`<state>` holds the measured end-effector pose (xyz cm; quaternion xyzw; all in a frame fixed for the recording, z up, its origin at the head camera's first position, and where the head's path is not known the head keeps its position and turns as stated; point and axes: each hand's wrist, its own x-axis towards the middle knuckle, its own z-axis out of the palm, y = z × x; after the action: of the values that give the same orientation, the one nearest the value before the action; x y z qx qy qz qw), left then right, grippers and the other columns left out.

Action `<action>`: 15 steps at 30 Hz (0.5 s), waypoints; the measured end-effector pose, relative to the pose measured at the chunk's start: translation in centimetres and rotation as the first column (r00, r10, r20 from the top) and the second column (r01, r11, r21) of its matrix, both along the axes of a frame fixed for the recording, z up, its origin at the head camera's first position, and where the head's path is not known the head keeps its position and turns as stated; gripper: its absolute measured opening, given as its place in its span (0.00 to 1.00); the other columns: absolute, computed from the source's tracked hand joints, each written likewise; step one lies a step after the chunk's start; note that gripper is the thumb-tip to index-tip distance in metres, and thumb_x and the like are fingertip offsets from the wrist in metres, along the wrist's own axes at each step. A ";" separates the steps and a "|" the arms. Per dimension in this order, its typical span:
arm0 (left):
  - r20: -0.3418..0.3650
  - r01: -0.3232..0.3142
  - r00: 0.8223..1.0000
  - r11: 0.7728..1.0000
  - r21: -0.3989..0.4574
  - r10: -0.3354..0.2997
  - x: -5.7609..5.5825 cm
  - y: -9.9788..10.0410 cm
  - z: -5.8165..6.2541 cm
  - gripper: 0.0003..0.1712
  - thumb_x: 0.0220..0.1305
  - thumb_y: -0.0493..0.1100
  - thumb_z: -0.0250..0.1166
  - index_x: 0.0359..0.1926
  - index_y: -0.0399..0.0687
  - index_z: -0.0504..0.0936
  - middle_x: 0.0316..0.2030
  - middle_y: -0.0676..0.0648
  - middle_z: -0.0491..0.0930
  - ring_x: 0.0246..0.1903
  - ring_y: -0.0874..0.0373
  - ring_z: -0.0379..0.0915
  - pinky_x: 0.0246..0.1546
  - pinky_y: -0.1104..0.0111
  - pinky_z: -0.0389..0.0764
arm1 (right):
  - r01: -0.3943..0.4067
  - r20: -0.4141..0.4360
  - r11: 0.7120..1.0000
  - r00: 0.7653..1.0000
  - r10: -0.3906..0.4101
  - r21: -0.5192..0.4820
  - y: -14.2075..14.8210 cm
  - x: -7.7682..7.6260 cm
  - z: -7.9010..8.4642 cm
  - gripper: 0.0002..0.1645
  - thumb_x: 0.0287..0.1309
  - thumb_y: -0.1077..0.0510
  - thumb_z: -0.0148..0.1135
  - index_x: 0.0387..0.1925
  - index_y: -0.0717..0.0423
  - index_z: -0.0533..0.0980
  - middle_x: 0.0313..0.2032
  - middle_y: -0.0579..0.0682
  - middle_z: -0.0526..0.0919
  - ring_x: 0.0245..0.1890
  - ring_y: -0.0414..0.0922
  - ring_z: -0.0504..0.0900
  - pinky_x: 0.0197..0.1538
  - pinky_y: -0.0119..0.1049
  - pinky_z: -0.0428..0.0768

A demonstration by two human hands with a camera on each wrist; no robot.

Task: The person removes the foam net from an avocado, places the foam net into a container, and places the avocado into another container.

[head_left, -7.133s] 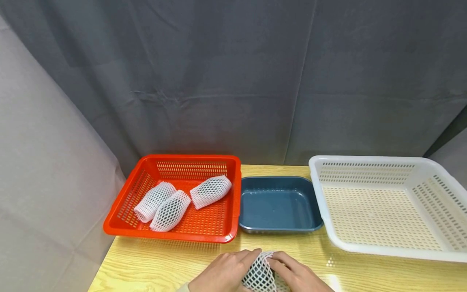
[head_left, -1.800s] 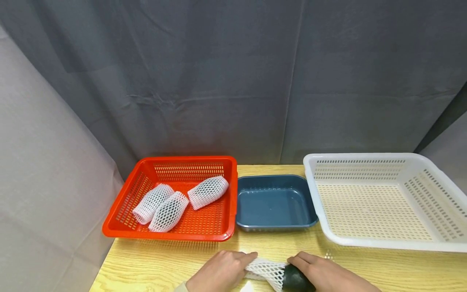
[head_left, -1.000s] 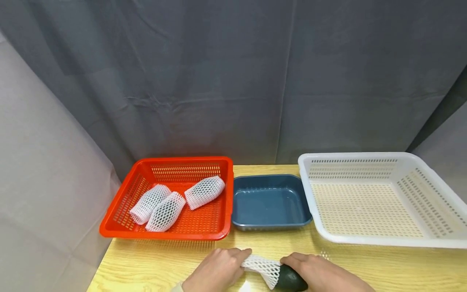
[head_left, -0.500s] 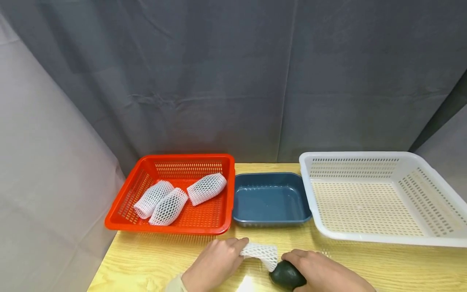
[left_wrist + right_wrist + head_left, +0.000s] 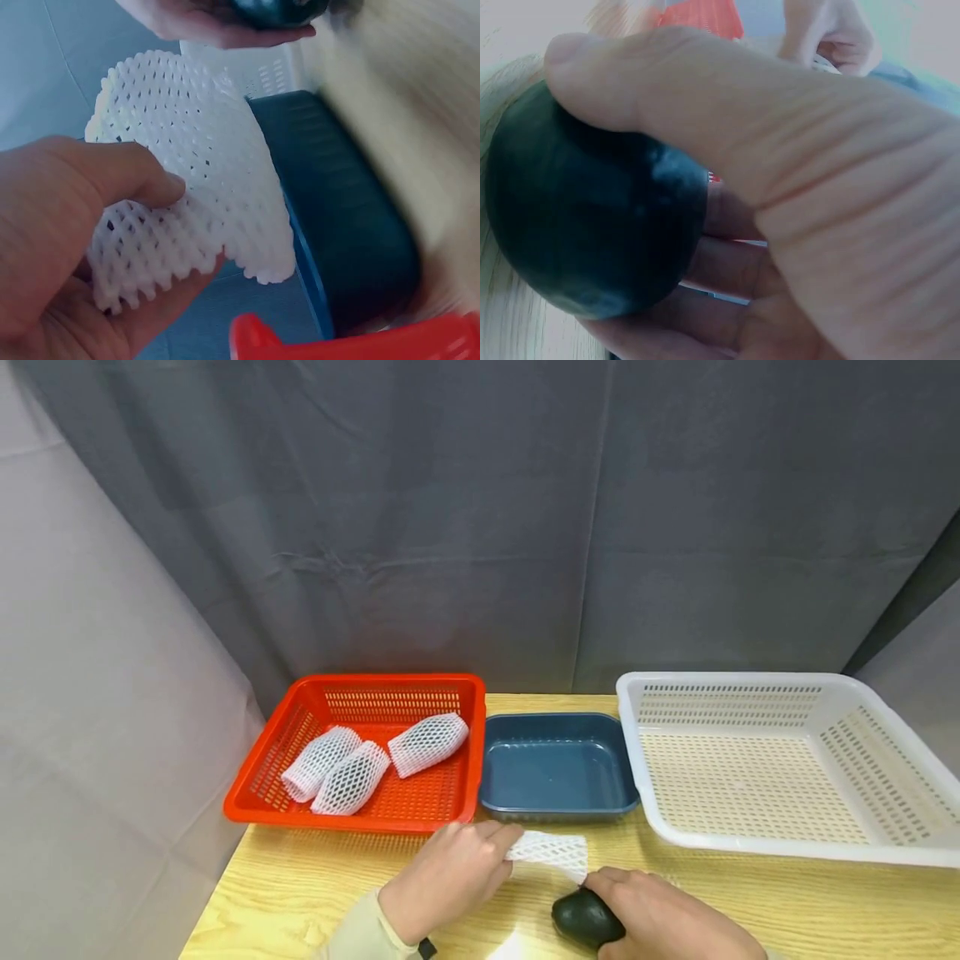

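My left hand [image 5: 457, 875] pinches one end of a white foam fruit net [image 5: 557, 852] just above the table. In the left wrist view the net [image 5: 191, 142] hangs limp and flattened between thumb and fingers, with nothing visible inside. To its right, my right hand [image 5: 660, 912] grips a dark green avocado [image 5: 587, 918], bare and smooth, low over the wooden table. Up close in the right wrist view, thumb and fingers wrap around the avocado [image 5: 592, 202]. Net and avocado are apart, or nearly so, in the head view.
Behind the left hand stands a red basket [image 5: 352, 825] holding three net-wrapped fruits [image 5: 352, 778]. A blue tray [image 5: 558, 777] sits in the middle, and a white basket [image 5: 750, 785] is at the right. The wooden table [image 5: 262, 893] ends against a pale cloth on the left.
Earlier both hands held the netted avocado together. The net has slid off leftward; my left hand has lifted it up and away, while my right hand keeps the avocado.
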<state>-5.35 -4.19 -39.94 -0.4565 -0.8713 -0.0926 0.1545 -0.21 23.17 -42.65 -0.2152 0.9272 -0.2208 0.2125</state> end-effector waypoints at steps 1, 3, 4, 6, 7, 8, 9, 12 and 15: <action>-0.010 0.001 1.000 1.000 -0.004 -0.001 -0.2 0.1 0.3 0.09 0.58 0.42 0.74 0.38 0.51 0.82 0.28 0.57 0.86 0.25 0.65 0.82 0.23 0.74 0.81 | 0.002 0.004 1.000 1.000 -0.002 0.007 -0.1 0.0 0.0 0.29 0.45 0.47 0.80 0.50 0.45 0.80 0.42 0.34 0.82 0.37 0.30 0.75 0.39 0.32 0.76; -0.026 0.009 1.000 1.000 -0.010 -0.009 -0.7 0.3 0.9 0.08 0.58 0.42 0.73 0.38 0.50 0.82 0.27 0.56 0.85 0.24 0.65 0.81 0.22 0.75 0.80 | 0.004 0.008 1.000 1.000 -0.004 0.015 -0.1 -0.1 0.0 0.31 0.45 0.46 0.80 0.52 0.46 0.80 0.43 0.34 0.83 0.37 0.30 0.75 0.40 0.33 0.77; -0.028 0.016 0.999 1.000 -0.012 -0.016 -0.9 0.4 1.3 0.08 0.59 0.41 0.73 0.38 0.50 0.82 0.27 0.56 0.84 0.23 0.65 0.81 0.21 0.76 0.80 | 0.004 0.011 1.000 1.000 -0.004 0.015 -0.2 -0.1 0.0 0.31 0.45 0.46 0.81 0.52 0.46 0.80 0.43 0.35 0.83 0.37 0.30 0.75 0.40 0.33 0.77; -0.037 0.030 0.999 0.999 -0.025 -0.031 -1.4 0.6 1.9 0.07 0.60 0.41 0.72 0.38 0.50 0.83 0.26 0.56 0.84 0.23 0.65 0.80 0.21 0.76 0.80 | 0.005 0.009 1.000 1.000 -0.005 0.011 -0.2 -0.1 -0.1 0.30 0.45 0.47 0.81 0.51 0.46 0.80 0.42 0.35 0.83 0.36 0.30 0.75 0.39 0.32 0.76; -0.036 0.038 0.999 0.999 -0.031 -0.039 -1.7 0.8 2.2 0.06 0.60 0.40 0.71 0.39 0.50 0.83 0.26 0.56 0.84 0.23 0.65 0.80 0.21 0.76 0.80 | 0.004 0.006 1.000 1.000 -0.004 0.010 -0.1 -0.1 -0.1 0.30 0.45 0.47 0.81 0.51 0.45 0.80 0.42 0.35 0.83 0.36 0.30 0.75 0.39 0.32 0.76; -0.032 0.045 0.998 0.998 -0.038 -0.046 -1.9 0.8 2.4 0.06 0.61 0.39 0.70 0.39 0.49 0.83 0.26 0.56 0.83 0.23 0.65 0.80 0.22 0.76 0.80 | 0.006 0.006 1.000 1.000 -0.006 0.011 -0.1 -0.1 0.0 0.29 0.45 0.47 0.80 0.50 0.45 0.80 0.42 0.34 0.83 0.36 0.30 0.74 0.39 0.31 0.76; -0.025 0.050 0.998 0.998 -0.045 -0.051 -2.2 1.0 2.7 0.06 0.62 0.39 0.70 0.40 0.49 0.84 0.27 0.55 0.84 0.24 0.65 0.80 0.23 0.76 0.81 | 0.008 0.007 1.000 1.000 -0.008 0.009 -0.1 -0.1 0.0 0.29 0.45 0.48 0.80 0.50 0.45 0.80 0.42 0.35 0.83 0.36 0.30 0.74 0.39 0.31 0.76; -0.015 0.051 0.999 0.997 -0.059 -0.052 -3.0 1.3 3.3 0.07 0.62 0.39 0.70 0.42 0.49 0.85 0.29 0.54 0.85 0.26 0.64 0.82 0.26 0.75 0.83 | 0.013 0.013 1.000 1.000 -0.013 0.007 0.0 -0.1 0.0 0.29 0.44 0.48 0.80 0.51 0.46 0.80 0.43 0.35 0.83 0.36 0.30 0.75 0.39 0.31 0.76; 0.002 0.050 0.999 0.997 -0.058 -0.050 -3.7 1.5 3.8 0.07 0.62 0.39 0.70 0.41 0.48 0.85 0.30 0.53 0.86 0.26 0.63 0.83 0.26 0.75 0.84 | 0.010 0.008 1.000 1.000 -0.010 0.005 0.0 -0.1 0.1 0.29 0.44 0.49 0.80 0.51 0.46 0.80 0.44 0.36 0.83 0.37 0.30 0.75 0.40 0.31 0.77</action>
<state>-9.02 -2.68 -36.15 -0.4825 -0.8620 -0.0713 0.1383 -0.32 23.19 -42.57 -0.2092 0.9279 -0.2205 0.2157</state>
